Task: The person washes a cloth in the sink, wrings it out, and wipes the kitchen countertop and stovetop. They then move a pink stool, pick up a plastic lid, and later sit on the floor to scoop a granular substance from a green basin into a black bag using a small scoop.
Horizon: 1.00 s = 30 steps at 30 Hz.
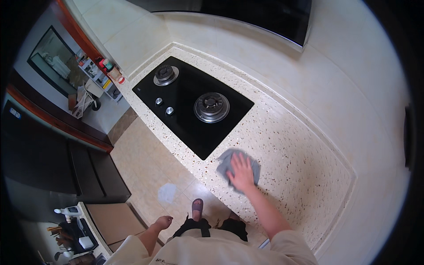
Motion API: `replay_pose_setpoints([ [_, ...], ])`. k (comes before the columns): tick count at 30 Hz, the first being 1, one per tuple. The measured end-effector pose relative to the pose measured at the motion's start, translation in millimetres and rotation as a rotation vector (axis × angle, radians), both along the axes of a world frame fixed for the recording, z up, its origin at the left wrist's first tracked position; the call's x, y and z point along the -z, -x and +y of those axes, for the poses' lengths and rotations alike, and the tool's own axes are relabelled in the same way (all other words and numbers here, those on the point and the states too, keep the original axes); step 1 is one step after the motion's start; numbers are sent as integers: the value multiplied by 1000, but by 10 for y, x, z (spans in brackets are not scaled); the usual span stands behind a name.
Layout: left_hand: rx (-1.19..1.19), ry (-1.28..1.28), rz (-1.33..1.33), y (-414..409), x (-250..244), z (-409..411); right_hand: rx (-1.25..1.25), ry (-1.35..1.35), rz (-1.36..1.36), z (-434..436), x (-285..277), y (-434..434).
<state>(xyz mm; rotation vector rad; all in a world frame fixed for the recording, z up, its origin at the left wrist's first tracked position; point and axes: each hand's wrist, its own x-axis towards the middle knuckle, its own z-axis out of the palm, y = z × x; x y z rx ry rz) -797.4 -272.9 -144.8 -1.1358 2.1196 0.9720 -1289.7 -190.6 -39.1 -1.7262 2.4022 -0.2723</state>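
Note:
My right hand [242,172] lies flat, fingers spread, on top of a grey cloth [226,162]. The cloth is bunched on a speckled cream stone countertop [285,155], close to the near corner of a black glass gas hob [188,129]. Blur softens the edges of both hand and cloth. Down by my left side, away from the counter, my left hand [162,223] hangs over the floor with its fingers curled. Nothing shows in it.
The hob carries two burners, a large one [212,106] and a smaller one [165,75], and two metal knobs. Bottles [112,70] stand by the counter's far left end. Above hangs a dark range hood [255,15]. A dark refrigerator [39,145] is at the left.

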Motion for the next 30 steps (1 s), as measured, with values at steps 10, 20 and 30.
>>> replay_pose_setpoints([
  [10,-420,-19,-254,-510,-105,1032,309,149,243,-1992,461,1374],
  [20,-675,-205,-489,-1339,-36,2103,367,188,249,-2382,426,1506],
  [30,-806,-239,-279,-1589,442,1840,-372,221,94,-2557,197,-1120],
])
